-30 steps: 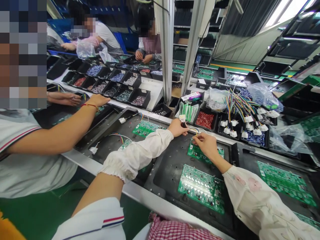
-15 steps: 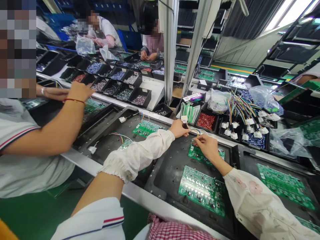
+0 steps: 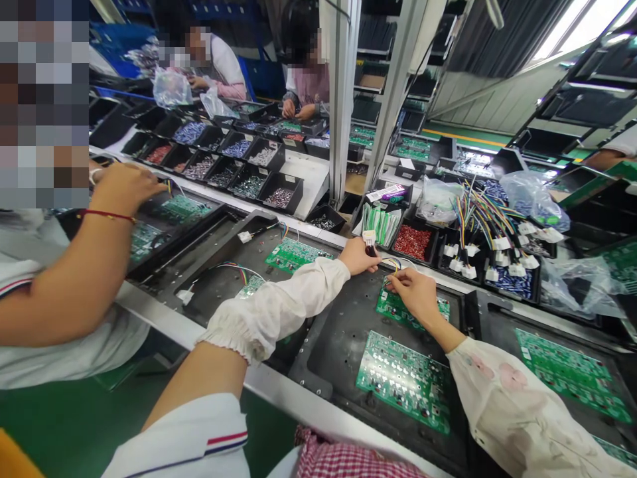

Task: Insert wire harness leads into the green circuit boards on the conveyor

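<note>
Little is changed — the white-plugged wire harness is still held by the left hand and right hand, fingers closed, at ten o'clock on the circuit board; no advance is apparent.

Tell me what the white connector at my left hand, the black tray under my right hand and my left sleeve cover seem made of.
White connector: probably hard plastic, opaque with boxy edges. Black tray: likely plastic, dull and scuffed, though coated metal is possible. Left sleeve cover: apparently matte fabric, judging by its wrinkles and gathered cuff.
</note>
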Tool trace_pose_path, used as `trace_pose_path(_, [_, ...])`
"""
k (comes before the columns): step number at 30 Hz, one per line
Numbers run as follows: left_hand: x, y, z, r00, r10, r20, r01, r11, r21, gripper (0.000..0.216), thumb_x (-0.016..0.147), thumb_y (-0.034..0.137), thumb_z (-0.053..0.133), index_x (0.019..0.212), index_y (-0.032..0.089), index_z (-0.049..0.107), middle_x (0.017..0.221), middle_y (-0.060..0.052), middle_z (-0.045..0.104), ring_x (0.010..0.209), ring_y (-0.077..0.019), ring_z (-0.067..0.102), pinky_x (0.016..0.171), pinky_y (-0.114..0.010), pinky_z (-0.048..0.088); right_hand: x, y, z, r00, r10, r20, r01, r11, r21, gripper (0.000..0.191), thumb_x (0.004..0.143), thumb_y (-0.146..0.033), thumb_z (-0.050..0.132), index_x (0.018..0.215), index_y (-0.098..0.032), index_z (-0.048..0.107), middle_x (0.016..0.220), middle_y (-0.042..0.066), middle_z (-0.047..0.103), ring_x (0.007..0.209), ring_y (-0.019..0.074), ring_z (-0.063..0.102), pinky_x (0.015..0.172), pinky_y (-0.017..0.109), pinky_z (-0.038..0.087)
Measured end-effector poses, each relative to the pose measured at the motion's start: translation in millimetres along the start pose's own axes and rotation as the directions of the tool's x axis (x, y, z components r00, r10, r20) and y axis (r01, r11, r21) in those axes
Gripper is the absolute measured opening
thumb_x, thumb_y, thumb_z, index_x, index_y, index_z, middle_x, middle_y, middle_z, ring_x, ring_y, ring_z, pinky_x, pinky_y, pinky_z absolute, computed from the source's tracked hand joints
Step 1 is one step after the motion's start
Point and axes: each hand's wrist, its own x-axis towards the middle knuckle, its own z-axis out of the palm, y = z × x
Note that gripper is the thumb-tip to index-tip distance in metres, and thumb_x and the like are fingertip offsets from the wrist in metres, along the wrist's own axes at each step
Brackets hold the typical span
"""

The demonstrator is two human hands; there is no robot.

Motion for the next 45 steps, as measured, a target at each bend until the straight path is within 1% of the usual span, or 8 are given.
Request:
trace_pose_path(16, [-1, 2, -1, 1.000, -0.007, 0.009, 0.007, 1.000, 0.001, 0.012, 0.065, 0.019, 0.064, 0.070, 0.010, 0.058, 0.054, -0.003, 0.062, 0.052, -0.0136, 0.062, 0.053, -0.023, 0.052, -3, -2, 0, 1.000, 0.014, 0.006, -0.014, 1.000, 0.026, 0.024, 0.067, -0.043, 0.059, 0.068, -0.020, 0.058, 0.059, 0.004, 0.066, 0.059, 0.0210, 0.065, 0.057, 0.033, 0.053])
trace_pose_path(28, [-1, 1, 0, 1.000, 0.011, 0.014, -0.011, 1.000, 0.005, 0.010, 0.066, 0.019, 0.062, 0.069, 0.011, 0.058, 0.055, -0.002, 0.061, 0.052, -0.0134, 0.062, 0.053, -0.022, 0.051, -3, 3, 1, 0.995, -0.094, -0.027, 0.088, 0.978, -0.190, 0.016, 0.071, -0.035, 0.055, 0.067, -0.019, 0.058, 0.059, 0.002, 0.065, 0.057, 0.0178, 0.063, 0.057, 0.028, 0.048])
trace_pose_path(32, [-1, 1, -2, 0.997, 0.064, 0.034, -0.068, 0.988, 0.140, 0.011, 0.070, 0.022, 0.058, 0.072, 0.011, 0.059, 0.059, -0.003, 0.062, 0.055, -0.0132, 0.062, 0.057, -0.021, 0.050, -4, 0, 1, 0.995, -0.079, 0.054, 0.089, 0.972, -0.218, 0.016, 0.072, -0.035, 0.055, 0.066, -0.019, 0.057, 0.055, 0.000, 0.063, 0.052, 0.0162, 0.060, 0.053, 0.027, 0.045])
trace_pose_path(35, [-5, 0, -5, 0.973, 0.204, 0.105, -0.229, 0.845, 0.482, 0.012, 0.074, 0.023, 0.055, 0.075, 0.013, 0.061, 0.069, -0.006, 0.063, 0.070, -0.0154, 0.063, 0.067, -0.023, 0.048, 1, -9, -8, 0.995, -0.033, 0.099, 0.065, 0.939, -0.338, 0.023, 0.069, -0.042, 0.057, 0.063, -0.019, 0.057, 0.052, 0.000, 0.061, 0.049, 0.0165, 0.058, 0.051, 0.027, 0.043])
trace_pose_path(37, [-10, 0, -5, 0.928, 0.281, 0.244, -0.368, 0.599, 0.711, 0.014, 0.077, 0.020, 0.050, 0.080, 0.013, 0.062, 0.080, -0.009, 0.063, 0.080, -0.0182, 0.061, 0.072, -0.027, 0.046, 10, -17, -16, 0.990, -0.138, 0.042, 0.141, 0.860, -0.490, 0.029, 0.067, -0.048, 0.060, 0.068, -0.019, 0.060, 0.060, 0.004, 0.063, 0.059, 0.0193, 0.059, 0.055, 0.030, 0.042])
trace_pose_path(40, [-19, 2, -2, 0.891, 0.226, 0.395, -0.445, 0.256, 0.858, 0.023, 0.080, 0.011, 0.041, 0.087, 0.009, 0.063, 0.088, -0.015, 0.059, 0.083, -0.0221, 0.059, 0.066, -0.031, 0.045, 27, -22, -20, 0.929, -0.358, 0.099, 0.346, 0.736, -0.583, 0.024, 0.069, -0.041, 0.062, 0.081, -0.020, 0.063, 0.084, 0.007, 0.065, 0.080, 0.0218, 0.058, 0.068, 0.032, 0.042])
trace_pose_path(42, [-25, 6, 3, 0.901, 0.162, 0.402, -0.425, 0.144, 0.894, 0.024, 0.079, 0.008, 0.040, 0.086, 0.006, 0.063, 0.088, -0.017, 0.058, 0.084, -0.0241, 0.057, 0.062, -0.030, 0.044, 39, -20, -14, 0.924, -0.340, 0.173, 0.378, 0.749, -0.545, 0.013, 0.072, -0.029, 0.061, 0.080, -0.020, 0.064, 0.083, 0.005, 0.065, 0.078, 0.0190, 0.058, 0.069, 0.030, 0.042])
trace_pose_path(45, [-28, 8, 10, 0.884, 0.152, 0.442, -0.459, 0.096, 0.883, 0.024, 0.080, 0.009, 0.040, 0.086, 0.006, 0.063, 0.088, -0.017, 0.057, 0.087, -0.0251, 0.054, 0.062, -0.031, 0.044, 50, -14, 6, 0.955, -0.260, 0.146, 0.298, 0.809, -0.507, 0.010, 0.076, -0.024, 0.056, 0.076, -0.017, 0.063, 0.074, 0.004, 0.065, 0.069, 0.0159, 0.059, 0.067, 0.028, 0.043])
